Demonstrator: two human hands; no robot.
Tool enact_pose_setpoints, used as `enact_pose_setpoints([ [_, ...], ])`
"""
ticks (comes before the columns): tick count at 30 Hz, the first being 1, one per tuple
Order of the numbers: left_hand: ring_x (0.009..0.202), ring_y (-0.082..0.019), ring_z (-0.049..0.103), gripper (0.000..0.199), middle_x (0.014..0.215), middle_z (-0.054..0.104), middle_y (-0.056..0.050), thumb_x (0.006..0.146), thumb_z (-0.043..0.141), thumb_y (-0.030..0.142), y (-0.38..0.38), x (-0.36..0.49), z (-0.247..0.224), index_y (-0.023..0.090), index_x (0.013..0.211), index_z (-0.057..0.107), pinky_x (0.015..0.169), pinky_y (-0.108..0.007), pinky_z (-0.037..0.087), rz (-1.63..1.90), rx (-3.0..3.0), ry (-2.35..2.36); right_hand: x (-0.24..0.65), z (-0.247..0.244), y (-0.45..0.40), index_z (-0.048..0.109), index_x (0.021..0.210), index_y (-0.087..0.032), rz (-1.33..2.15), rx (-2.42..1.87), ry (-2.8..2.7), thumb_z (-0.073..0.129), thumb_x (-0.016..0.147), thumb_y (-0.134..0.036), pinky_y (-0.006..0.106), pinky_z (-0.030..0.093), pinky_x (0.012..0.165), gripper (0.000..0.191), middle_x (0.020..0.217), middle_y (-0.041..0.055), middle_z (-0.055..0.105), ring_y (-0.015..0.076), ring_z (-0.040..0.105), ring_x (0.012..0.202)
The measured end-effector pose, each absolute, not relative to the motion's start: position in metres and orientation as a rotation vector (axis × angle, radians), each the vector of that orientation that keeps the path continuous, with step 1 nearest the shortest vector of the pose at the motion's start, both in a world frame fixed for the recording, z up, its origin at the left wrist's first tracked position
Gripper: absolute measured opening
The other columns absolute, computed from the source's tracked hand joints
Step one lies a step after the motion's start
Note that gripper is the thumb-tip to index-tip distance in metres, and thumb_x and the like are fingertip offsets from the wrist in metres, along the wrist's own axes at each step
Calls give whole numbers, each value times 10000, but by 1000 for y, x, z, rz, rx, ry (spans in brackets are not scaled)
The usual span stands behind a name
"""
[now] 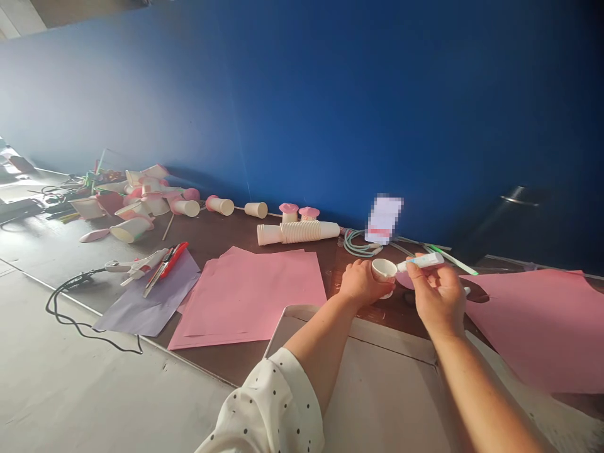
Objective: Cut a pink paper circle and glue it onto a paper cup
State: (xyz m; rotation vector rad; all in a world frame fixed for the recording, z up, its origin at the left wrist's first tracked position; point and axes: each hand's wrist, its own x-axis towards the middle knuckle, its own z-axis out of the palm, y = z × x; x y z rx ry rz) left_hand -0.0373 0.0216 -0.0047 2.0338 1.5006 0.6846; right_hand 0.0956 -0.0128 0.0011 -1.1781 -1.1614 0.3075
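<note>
A small white paper cup [384,269] stands at the table's front with its open mouth up. My left hand [361,281] is closed around it from the left. Pinched between the thumb and fingers of my right hand [438,296] is a white glue tube [427,260] with a blue mark. The tube lies nearly level, and its narrow end points at the cup's right rim; whether they touch I cannot tell. Just behind that hand, a pink paper piece [404,279] shows in part.
Pink paper sheets [259,296] lie left, another pink sheet [542,321] right. A red cutter knife [167,267] and a corded glue gun [136,264] rest on purple paper [155,302]. Behind are stacked cups [302,232], pink-topped cups [309,214], a coiled cable [358,244] and a blue wall [302,113].
</note>
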Motion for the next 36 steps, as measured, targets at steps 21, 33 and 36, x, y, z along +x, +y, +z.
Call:
enact_pose_setpoints([
  [21, 938, -267, 629, 325, 957, 701, -106, 780, 547, 483, 19, -41, 8, 198, 898, 649, 800, -336, 477, 675, 2057, 1385, 87, 6, -22, 652, 987, -245, -222, -1176, -1630, 640, 840, -362, 379, 522, 847, 188, 987, 51, 713, 227, 661, 926],
  [33, 909, -257, 632, 404, 938, 692, -112, 749, 559, 558, 19, -38, 7, 181, 874, 632, 783, -324, 485, 699, 2010, 1380, 88, 6, -21, 668, 981, -228, -270, -1201, -1587, 662, 834, -359, 365, 521, 858, 197, 977, 57, 722, 217, 668, 887],
  [36, 902, -255, 633, 353, 930, 694, -105, 743, 593, 508, 20, -39, 5, 182, 873, 633, 785, -327, 485, 718, 2022, 1354, 87, 7, -21, 674, 984, -230, -260, -1204, -1584, 661, 835, -366, 360, 521, 865, 203, 987, 58, 725, 221, 672, 914],
])
